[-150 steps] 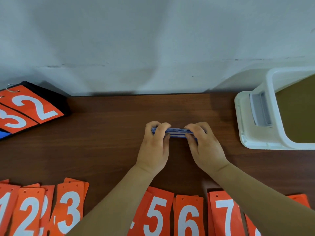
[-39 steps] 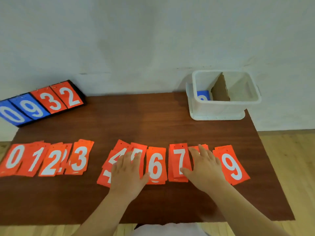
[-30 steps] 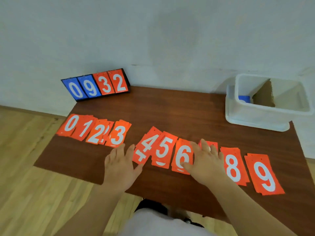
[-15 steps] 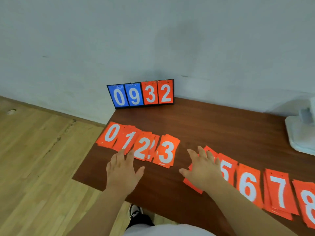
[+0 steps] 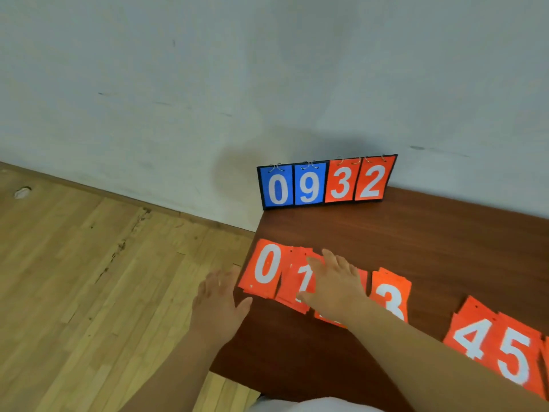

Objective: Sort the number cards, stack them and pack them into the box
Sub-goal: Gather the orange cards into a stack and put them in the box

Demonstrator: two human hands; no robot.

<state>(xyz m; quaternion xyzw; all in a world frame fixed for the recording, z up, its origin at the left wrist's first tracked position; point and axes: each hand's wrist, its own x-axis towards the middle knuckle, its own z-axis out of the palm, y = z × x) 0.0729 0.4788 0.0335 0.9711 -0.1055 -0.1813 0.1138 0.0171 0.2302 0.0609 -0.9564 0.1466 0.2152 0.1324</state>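
The brown table [image 5: 445, 248] ends at its left edge just beside the "0" pile [image 5: 266, 270], with wood floor [image 5: 89, 278] beyond. The left hand [image 5: 219, 307], fingers straight and empty, is spread over that edge, left of the pile. The right hand [image 5: 335, 286] lies flat on the orange number cards [image 5: 392, 295] right of the pile, a row bearing white digits. Behind the pile, a scoreboard [image 5: 326, 181] stands against the wall [image 5: 267, 69].

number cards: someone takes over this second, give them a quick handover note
Left hand: open, holding nothing, at the left edge of the table beside the 0 pile.
Right hand: open, flat on the 1 pile and the cards next to it.
The 3 pile, 4 pile and 5 pile follow in a row rightward; the box is out of view.
Done: orange cards laid out by number. Left: stack them, pack them.
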